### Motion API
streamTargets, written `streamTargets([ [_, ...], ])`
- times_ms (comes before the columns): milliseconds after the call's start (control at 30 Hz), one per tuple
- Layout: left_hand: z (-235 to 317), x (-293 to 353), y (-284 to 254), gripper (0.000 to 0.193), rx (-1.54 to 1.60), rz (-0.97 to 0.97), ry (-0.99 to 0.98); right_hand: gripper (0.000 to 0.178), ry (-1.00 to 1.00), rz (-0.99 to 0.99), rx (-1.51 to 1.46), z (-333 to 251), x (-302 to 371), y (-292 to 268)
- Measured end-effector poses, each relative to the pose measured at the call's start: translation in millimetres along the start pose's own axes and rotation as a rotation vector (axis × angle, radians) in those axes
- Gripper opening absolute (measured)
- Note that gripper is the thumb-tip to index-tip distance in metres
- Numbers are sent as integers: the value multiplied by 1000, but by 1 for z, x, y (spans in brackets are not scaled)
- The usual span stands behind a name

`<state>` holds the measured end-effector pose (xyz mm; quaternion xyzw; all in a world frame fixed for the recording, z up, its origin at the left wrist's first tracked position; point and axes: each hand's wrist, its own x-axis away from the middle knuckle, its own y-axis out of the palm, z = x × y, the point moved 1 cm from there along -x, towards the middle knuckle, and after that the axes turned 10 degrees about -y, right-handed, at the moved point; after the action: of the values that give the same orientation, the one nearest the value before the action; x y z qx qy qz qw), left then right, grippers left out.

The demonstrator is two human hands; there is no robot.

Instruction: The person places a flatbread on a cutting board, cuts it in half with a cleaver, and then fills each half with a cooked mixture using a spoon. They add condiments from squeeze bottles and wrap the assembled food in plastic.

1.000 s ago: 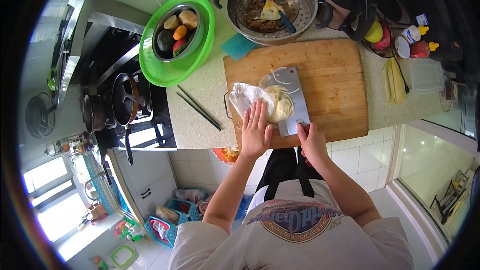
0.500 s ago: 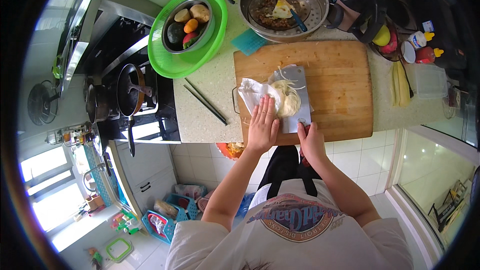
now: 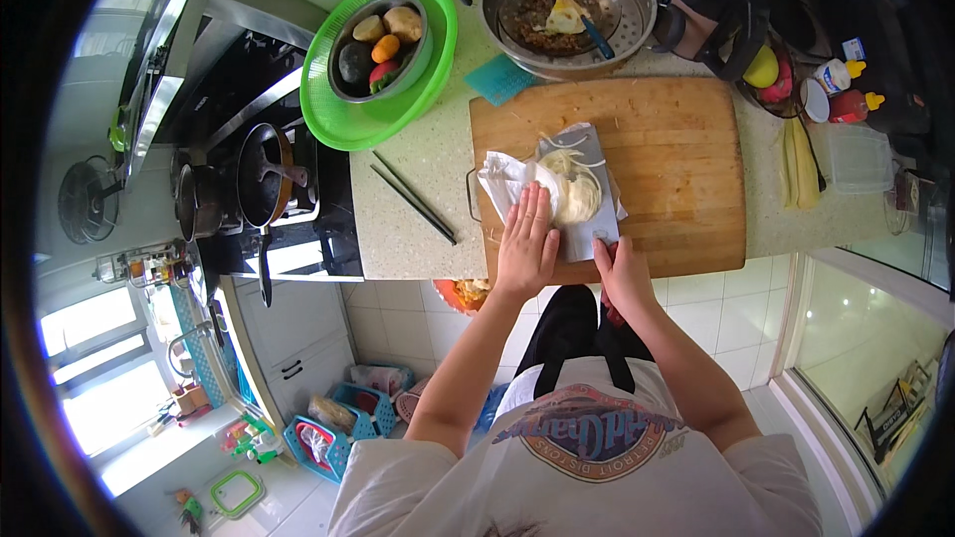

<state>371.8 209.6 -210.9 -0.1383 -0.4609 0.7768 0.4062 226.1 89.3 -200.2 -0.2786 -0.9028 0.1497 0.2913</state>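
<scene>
A wide-bladed cleaver [image 3: 598, 201] lies nearly flat on the wooden cutting board [image 3: 681, 174]. My right hand [image 3: 627, 278] is closed around its dark red handle, which sticks out past the board's near edge. Pale shredded strands [image 3: 577, 197] sit in a heap on the blade, with a few loose ones at the far end. My left hand [image 3: 527, 244] lies flat, fingers stretched, against the heap's left side and a crumpled white cloth or paper [image 3: 502, 179]. Another pale sheet peeks out under the blade.
Beyond the board stands a steel steamer pot [image 3: 637, 25] with browned food and a blue-handled utensil. A green basket [image 3: 318, 104] bears a bowl of vegetables. Dark chopsticks [image 3: 413, 201] lie left of the board; a frying pan [image 3: 261, 189] rests on the stove. Bottles [image 3: 846, 107] stand at right.
The whole view has shifted slightly. Both hands, the cleaver and the shredded heap keep almost the same places on the board.
</scene>
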Motion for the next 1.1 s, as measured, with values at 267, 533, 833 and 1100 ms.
streamTargets([
  [267, -2, -1, 2, 64, 36, 3, -2, 45, -17, 20, 41, 0, 11, 3],
  [533, -1, 0, 0, 62, 74, 10, -5, 45, -6, -18, 32, 0, 6, 2],
  [833, -2, -1, 13, 62, 186, 113, -55, 36, -216, 255, 132, 33, 20, -29],
  [1100, 10, 8, 1, 59, 143, 315, -119, 38, -14, 25, -266, 9, 21, -57],
])
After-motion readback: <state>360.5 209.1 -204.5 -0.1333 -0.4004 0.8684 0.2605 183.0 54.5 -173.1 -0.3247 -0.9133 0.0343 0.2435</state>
